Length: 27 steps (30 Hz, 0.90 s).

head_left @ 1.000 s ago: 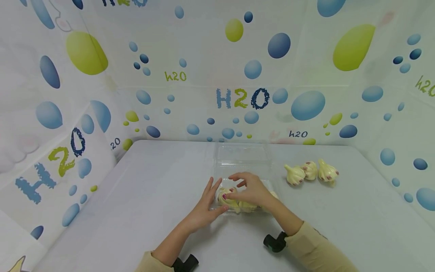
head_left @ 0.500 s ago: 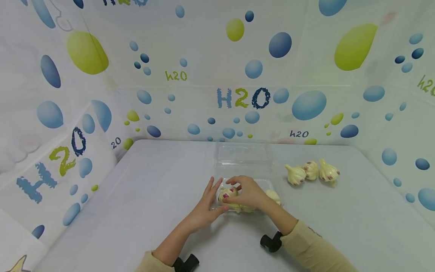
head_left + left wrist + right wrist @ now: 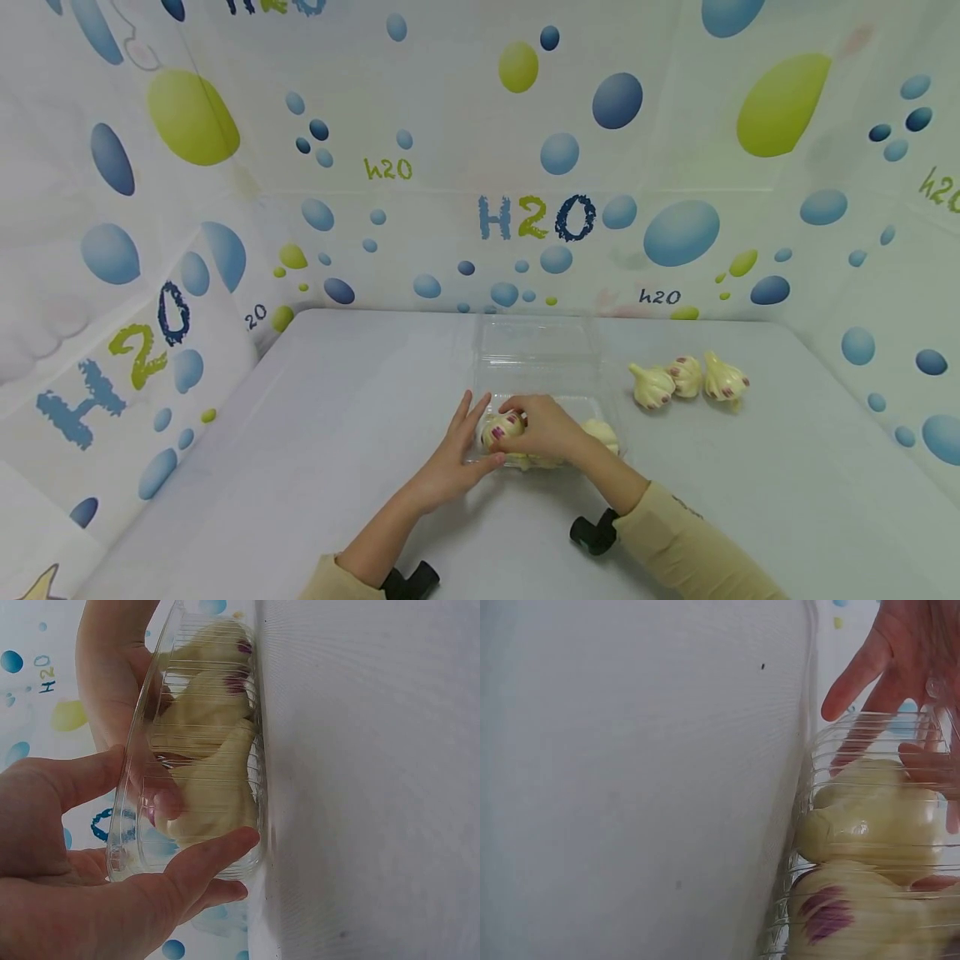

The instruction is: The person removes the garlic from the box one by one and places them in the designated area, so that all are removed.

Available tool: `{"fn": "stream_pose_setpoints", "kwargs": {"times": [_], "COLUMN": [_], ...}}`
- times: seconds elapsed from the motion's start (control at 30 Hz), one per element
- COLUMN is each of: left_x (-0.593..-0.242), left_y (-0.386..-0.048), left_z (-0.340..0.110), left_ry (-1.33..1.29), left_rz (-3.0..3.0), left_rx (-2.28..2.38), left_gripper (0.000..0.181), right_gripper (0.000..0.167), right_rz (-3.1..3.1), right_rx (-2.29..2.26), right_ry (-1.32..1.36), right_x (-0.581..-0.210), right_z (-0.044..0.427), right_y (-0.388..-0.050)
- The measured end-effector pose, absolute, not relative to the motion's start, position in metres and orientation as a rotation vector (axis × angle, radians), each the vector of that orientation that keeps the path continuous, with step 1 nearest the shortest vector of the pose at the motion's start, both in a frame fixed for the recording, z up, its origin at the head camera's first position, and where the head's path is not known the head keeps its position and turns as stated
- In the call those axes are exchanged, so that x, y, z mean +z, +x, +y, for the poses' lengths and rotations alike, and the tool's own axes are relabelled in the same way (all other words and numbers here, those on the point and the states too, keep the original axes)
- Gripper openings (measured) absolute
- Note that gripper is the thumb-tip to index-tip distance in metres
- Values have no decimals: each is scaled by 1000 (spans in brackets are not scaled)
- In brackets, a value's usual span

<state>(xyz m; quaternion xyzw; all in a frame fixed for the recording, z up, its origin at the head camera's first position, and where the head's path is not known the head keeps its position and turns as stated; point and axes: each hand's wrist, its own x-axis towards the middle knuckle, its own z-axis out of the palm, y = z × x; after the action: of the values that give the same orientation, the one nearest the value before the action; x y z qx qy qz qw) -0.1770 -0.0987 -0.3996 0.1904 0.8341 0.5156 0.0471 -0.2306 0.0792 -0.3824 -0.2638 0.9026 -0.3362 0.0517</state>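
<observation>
A clear plastic container (image 3: pixel 592 408) with its lid (image 3: pixel 536 337) folded back holds several garlic bulbs. My left hand (image 3: pixel 450 467) rests at its left end, fingers spread and straight; in the left wrist view its fingers (image 3: pixel 214 859) touch the clear wall. My right hand (image 3: pixel 547 429) reaches inside, thumb and fingers curled round the leftmost garlic bulb (image 3: pixel 501 429). Another garlic bulb (image 3: pixel 602 435) shows right of that wrist. Through the ribbed wall the right wrist view shows a garlic bulb (image 3: pixel 877 825) near the left hand (image 3: pixel 900 667).
Three garlic bulbs (image 3: pixel 684 377) lie in a group on the white table (image 3: pixel 337 400), right of the container. Behind the table hangs a white sheet (image 3: pixel 450 100) with printed blue and green spots. A dark wrist camera (image 3: pixel 594 533) sits under the right forearm.
The right hand has lowered a little and its fingers have come in round the leftmost bulb, which has turned slightly. The left hand stays at the container's end.
</observation>
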Motion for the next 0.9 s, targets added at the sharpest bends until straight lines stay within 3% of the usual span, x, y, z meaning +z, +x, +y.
{"fn": "stream_pose_setpoints", "kwargs": {"times": [0.9], "left_x": [-397], "left_y": [-176], "left_z": [-99], "left_ry": [587], "left_rz": [2489], "left_rx": [1608], "left_gripper": [79], "right_gripper": [48], "right_rz": [2781], "right_rx": [-1227], "right_ry": [-725], "right_x": [-370], "right_z": [80], "right_y": [-227]}}
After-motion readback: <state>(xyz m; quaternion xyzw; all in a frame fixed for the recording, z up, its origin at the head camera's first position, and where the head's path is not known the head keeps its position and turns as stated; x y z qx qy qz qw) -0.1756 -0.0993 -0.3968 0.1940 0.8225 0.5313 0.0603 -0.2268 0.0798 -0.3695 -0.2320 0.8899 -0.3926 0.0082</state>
